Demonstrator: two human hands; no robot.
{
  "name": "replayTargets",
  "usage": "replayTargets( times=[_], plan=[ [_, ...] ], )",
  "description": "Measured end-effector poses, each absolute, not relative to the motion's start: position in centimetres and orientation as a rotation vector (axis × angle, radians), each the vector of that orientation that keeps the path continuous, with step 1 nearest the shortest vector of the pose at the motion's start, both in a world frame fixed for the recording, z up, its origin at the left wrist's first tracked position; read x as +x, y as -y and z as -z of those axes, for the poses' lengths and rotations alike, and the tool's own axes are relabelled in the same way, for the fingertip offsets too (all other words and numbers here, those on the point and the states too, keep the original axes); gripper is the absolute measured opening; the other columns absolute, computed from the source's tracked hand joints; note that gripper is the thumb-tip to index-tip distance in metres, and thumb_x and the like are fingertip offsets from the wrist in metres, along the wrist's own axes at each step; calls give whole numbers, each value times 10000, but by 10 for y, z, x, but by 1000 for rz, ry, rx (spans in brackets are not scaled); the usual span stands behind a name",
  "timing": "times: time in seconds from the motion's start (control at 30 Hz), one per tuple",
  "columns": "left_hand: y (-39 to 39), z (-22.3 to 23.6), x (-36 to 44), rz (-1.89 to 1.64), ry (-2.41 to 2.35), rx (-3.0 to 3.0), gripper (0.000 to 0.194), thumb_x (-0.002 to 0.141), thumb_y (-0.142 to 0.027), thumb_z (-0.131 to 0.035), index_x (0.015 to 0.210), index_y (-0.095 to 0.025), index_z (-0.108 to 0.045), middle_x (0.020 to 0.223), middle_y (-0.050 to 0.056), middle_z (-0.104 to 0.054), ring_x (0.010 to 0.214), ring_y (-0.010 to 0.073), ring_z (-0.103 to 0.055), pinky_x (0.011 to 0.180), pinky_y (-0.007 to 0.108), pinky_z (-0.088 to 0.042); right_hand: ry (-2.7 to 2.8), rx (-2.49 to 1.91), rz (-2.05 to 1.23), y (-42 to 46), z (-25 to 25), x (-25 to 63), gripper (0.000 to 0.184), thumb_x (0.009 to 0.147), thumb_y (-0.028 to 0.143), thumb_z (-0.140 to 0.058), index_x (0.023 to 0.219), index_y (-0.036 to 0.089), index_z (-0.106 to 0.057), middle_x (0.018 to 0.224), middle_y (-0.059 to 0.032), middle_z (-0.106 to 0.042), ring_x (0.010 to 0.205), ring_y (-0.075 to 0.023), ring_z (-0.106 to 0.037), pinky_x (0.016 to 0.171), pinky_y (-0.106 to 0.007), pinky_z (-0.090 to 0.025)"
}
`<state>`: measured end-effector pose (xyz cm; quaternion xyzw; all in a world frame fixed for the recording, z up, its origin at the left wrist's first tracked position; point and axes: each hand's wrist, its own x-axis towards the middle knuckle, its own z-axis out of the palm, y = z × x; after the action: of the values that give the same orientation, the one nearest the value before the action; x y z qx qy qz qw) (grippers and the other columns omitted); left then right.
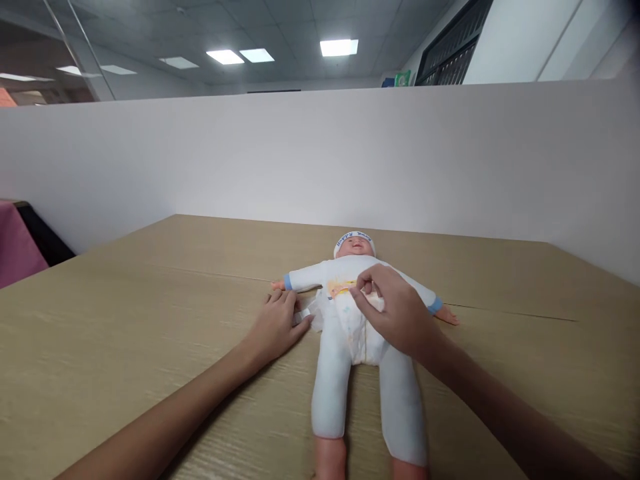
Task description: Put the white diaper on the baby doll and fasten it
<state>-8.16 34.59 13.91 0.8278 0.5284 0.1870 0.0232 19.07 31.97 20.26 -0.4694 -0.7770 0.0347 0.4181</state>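
Observation:
A baby doll (333, 393) in a white suit with blue cuffs lies on its back, legs toward me. Around its hips is a white diaper (357, 333) with a yellow and orange print at the waist. One side wing of the diaper spreads out on the table at the left. My left hand (277, 323) lies low beside that wing, fingers stretched out and thumb touching its edge. Over the diaper's front, my right hand (397, 307) has thumb and fingers closed in a pinch at the waistband. It hides the diaper's right side.
The doll rests on a wood-grain table (150, 360). Behind the table stands a white partition (300, 160). A pink and black item (23, 243) shows past the table's left edge.

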Motion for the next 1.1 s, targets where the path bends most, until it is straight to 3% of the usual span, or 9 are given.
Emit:
replayTargets(
  times=[0.1, 0.2, 0.3, 0.43, 0.57, 0.67, 0.8, 0.93, 1.1],
  plan=[
    [-346, -141, -83, -526, -1651, 2541, 324, 1029, -508, -526, 963, -199, -597, 1047, 146, -730, 1084, 389, -651, 1004, 560, -466, 2074, -1441, -167, -329, -219, 168, 324, 995, 419, -662, 796, 218, -503, 765, 7, -608, 692, -157, -520, 640, -308, -317],
    [-350, -150, -88, -592, -1617, 2257, 355, 1009, -503, -494, 811, -219, -573, 842, 81, -686, 870, 317, -652, 868, 458, -478, 2138, -1655, -203, -334, -225, 157, 386, 952, 417, -699, 732, 217, -452, 680, 11, -572, 608, -142, -435, 605, -319, -219],
    [-361, -165, -88, -816, -1445, 1885, 407, 957, -557, -527, 737, -215, -541, 740, 16, -596, 732, 217, -557, 717, 335, -412, 2148, -1717, -228, -338, -226, 155, 387, 937, 408, -698, 730, 219, -433, 688, 2, -590, 610, -142, -424, 616, -322, -198],
    [-372, -189, -63, -922, -1314, 1726, 462, 897, -586, -585, 662, -207, -464, 652, -33, -436, 658, 144, -402, 634, 287, -291, 2163, -1719, -234, -340, -222, 158, 379, 943, 431, -687, 745, 221, -442, 711, -2, -617, 624, -149, -443, 617, -320, -203],
    [-376, -202, -26, -900, -1199, 1780, 454, 906, -590, -602, 693, -190, -573, 693, -13, -516, 713, 156, -458, 659, 289, -341, 2182, -1605, -305, -339, -221, 164, 389, 999, 510, -625, 777, 219, -494, 723, 0, -652, 644, -157, -511, 637, -310, -271],
    [-380, -200, -11, -843, -988, 1787, 549, 969, -673, -514, 720, -190, -596, 726, 10, -557, 736, 173, -479, 701, 321, -409, 2201, -1517, -373, -339, -221, 170, 437, 1038, 557, -572, 771, 215, -514, 752, -7, -677, 679, -158, -541, 662, -301, -307],
    [-385, -186, -16, -893, -865, 1738, 595, 1053, -719, -370, 845, -204, -582, 797, 16, -556, 784, 185, -513, 788, 341, -479, 2182, -1523, -375, -345, -218, 173, 425, 1093, 446, -464, 741, 211, -494, 746, -17, -656, 658, -151, -491, 637, -302, -274],
    [-390, -168, -23, -1023, -990, 1756, 470, 1013, -658, -590, 1155, -211, -562, 1049, 22, -612, 877, 169, -556, 800, 313, -480, 2100, -1541, -319, -352, -207, 173, 422, 1050, 401, -486, 683, 209, -407, 645, 3, -553, 606, -142, -413, 609, -311, -218],
    [-398, -160, -23, -917, -964, 1855, 467, 998, -658, -596, 919, -204, -523, 852, -23, -537, 770, 148, -467, 710, 290, -402, 1937, -1499, -317, -361, -199, 178, 271, 882, 257, -578, 732, 232, -353, 616, 44, -445, 596, -139, -358, 609, -299, -231]
  ],
)
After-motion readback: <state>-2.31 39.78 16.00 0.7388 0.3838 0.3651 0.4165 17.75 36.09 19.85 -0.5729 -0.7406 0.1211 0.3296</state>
